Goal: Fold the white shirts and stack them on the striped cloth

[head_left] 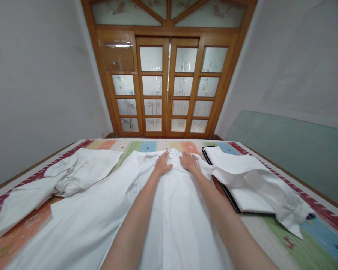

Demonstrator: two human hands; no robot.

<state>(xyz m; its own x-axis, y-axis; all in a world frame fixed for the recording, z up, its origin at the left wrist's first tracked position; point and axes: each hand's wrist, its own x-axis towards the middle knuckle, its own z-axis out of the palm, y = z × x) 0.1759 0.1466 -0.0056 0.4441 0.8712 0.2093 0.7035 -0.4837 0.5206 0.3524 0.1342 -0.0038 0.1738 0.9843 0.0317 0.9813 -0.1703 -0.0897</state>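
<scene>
A white button-up shirt point(183, 210) is spread out with its collar at the far end and its button placket running toward me. My left hand point(163, 164) rests on the shirt just left of the collar, thumb out and fingers stretched forward. On the collar's other side, my right hand point(188, 162) lies on the fabric with its fingers apart. One sleeve of the shirt extends to the right, over a folded stack point(252, 200) of white and black cloth. My forearms cover parts of the shirt front.
Another white garment point(87, 167) lies loosely crumpled at the left. Under everything is a colourful patterned bedspread point(287, 240) with a dark red border. A pale green board point(293, 150) stands along the right wall. Wooden doors with glass panes point(169, 86) are beyond the far edge.
</scene>
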